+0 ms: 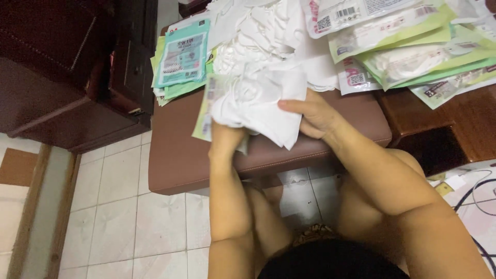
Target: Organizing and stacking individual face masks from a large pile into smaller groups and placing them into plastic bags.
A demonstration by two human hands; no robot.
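Both hands grip a bundle of white cloth point(258, 106) over the brown cushioned bench point(181, 155) near its front edge. The right hand point(315, 116) clamps it with the thumb on top; the left hand point(225, 137) is mostly buried beneath, fingers hidden. Flat packets point(183, 57) blur at the back edge.

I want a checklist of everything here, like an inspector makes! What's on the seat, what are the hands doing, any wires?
Surface: brown padded bench, front part bare, over a tiled floor.
Job's things: white folded cloth piece with a flat clear packet partly behind it.
Clutter: heap of white cloth pieces; stack of teal and green packets; filled green-edged packets spilling to the right.
Hands: left hand under the cloth, mostly hidden; right hand pressing on it, thumb on top.
Cables: dark cables on the floor at the right.
Surroundings: dark wooden furniture on the left; wooden table on the right.
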